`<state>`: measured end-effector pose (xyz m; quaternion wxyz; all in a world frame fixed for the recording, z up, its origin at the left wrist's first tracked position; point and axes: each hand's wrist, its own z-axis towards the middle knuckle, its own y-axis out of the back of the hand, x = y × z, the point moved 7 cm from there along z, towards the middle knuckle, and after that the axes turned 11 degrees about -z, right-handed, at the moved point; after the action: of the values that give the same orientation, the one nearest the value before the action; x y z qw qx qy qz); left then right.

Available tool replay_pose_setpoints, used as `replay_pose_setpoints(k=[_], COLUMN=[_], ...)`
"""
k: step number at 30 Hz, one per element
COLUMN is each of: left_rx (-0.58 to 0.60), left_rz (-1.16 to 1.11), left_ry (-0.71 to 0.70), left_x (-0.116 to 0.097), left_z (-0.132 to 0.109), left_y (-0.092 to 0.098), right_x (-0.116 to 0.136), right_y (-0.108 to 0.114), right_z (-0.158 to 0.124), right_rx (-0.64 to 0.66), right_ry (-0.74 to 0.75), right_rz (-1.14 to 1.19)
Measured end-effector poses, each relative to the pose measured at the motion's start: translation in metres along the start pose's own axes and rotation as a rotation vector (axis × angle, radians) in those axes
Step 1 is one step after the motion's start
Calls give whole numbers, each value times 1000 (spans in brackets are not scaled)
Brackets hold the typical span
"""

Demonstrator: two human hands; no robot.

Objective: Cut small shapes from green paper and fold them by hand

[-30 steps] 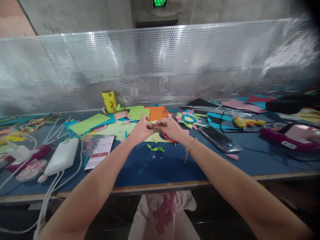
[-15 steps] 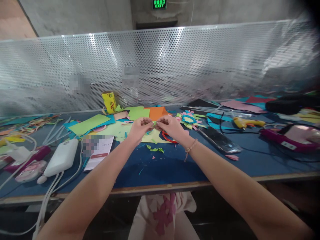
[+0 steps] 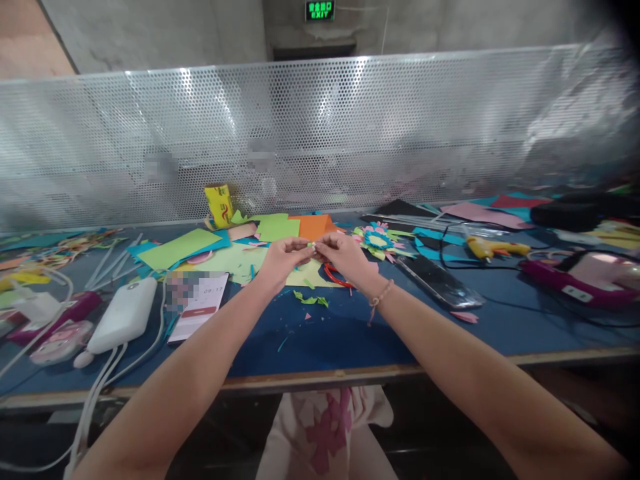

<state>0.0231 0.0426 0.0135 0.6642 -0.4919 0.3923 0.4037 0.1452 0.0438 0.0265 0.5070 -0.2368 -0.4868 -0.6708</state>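
My left hand (image 3: 281,259) and my right hand (image 3: 341,257) meet above the middle of the blue table (image 3: 340,333). Their fingertips pinch a tiny pale green paper piece (image 3: 311,246) between them. Both hands are closed in a pinch. Under them lie a yellow-green paper sheet (image 3: 240,260) and red-handled scissors (image 3: 336,276), partly hidden by my right hand. Green paper scraps (image 3: 310,298) lie just in front of my hands.
A paper flower (image 3: 377,239), a dark phone (image 3: 439,281) and a yellow glue gun (image 3: 493,247) lie to the right. A lit phone (image 3: 197,303), a white power bank (image 3: 124,313) and cables sit left. A perforated metal screen (image 3: 320,133) closes off the back.
My hands have drawn closer together and lifted slightly, fingertips now pinching the small paper piece between them. The view has shifted down a little.
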Motion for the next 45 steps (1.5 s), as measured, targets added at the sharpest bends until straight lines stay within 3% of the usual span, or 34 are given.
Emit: replay_pose_setpoints(k=[5, 16, 27, 35, 45], left_rx=[3, -4, -2, -17, 18], left_rz=[-66, -204, -107, 85, 67], left_ry=[65, 124, 74, 1, 31], left_x=[2, 8, 5, -1, 0], left_z=[-3, -5, -4, -3, -5], left_y=[-3, -6, -5, -4, -6], right_x=[7, 8, 8, 14, 1], right_y=[6, 5, 1, 3, 5], right_z=[-2, -3, -4, -5, -2], right_rx=[-64, -66, -8, -61, 3], right_ry=[19, 22, 37, 109, 30], right_rz=[-98, -105, -80, -198, -65])
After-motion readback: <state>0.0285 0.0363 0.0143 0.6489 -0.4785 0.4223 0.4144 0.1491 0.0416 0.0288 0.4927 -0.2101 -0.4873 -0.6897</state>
